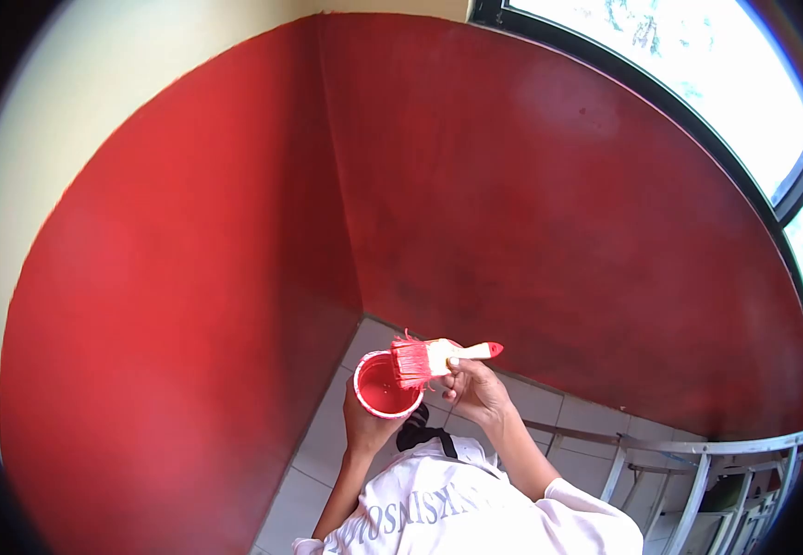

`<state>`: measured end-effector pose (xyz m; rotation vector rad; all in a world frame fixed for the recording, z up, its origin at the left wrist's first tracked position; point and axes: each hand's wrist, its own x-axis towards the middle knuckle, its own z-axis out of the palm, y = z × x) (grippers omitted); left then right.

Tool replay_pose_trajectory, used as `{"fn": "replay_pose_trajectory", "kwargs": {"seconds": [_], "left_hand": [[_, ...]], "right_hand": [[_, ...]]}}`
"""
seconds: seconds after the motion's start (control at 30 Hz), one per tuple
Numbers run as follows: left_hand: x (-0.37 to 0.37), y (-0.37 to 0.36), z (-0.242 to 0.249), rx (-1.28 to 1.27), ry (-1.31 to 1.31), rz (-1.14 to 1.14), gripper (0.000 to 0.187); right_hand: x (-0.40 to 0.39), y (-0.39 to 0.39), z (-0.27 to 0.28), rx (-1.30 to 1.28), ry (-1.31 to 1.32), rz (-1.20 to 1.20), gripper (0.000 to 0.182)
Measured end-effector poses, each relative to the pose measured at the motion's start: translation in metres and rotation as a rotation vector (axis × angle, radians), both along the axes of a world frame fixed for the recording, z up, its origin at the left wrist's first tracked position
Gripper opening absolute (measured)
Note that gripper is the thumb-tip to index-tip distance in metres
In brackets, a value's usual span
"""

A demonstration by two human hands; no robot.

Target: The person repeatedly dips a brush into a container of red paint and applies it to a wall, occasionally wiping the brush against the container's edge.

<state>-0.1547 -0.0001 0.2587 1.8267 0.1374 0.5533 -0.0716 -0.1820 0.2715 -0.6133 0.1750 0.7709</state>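
Note:
A white-rimmed cup [360,376] with red paint inside is held upright by my left hand [367,427], wrapped round its lower side; most of those fingers are hidden. My right hand [477,390] grips a paintbrush [439,357] near the base of its handle. Red paint coats the brush's bristles, which lie over the cup's right rim. The brush's pale handle points right and ends in a red tip.
Red-painted walls [549,222] meet in a corner ahead, with cream wall [68,120] at the upper left. A dark-framed window [688,65] is at the upper right. A metal ladder-like frame [697,490] stands on the tiled floor [313,453] at the lower right.

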Motion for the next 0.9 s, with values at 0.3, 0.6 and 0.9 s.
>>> {"fn": "replay_pose_trajectory", "kwargs": {"seconds": [0.3,0.6,0.9], "left_hand": [[-0.001,0.007,0.002,-0.074,-0.006,-0.046,0.077],[-0.002,0.019,-0.028,-0.202,-0.047,-0.139,0.078],[0.018,0.019,-0.070,-0.323,-0.031,-0.177,0.085]], "right_hand": [[-0.013,0.011,0.011,0.117,-0.013,-0.038,0.042],[-0.021,0.018,0.045,-0.086,-0.308,-0.325,0.039],[0.048,-0.005,0.138,-0.857,-2.274,-1.021,0.030]]}}
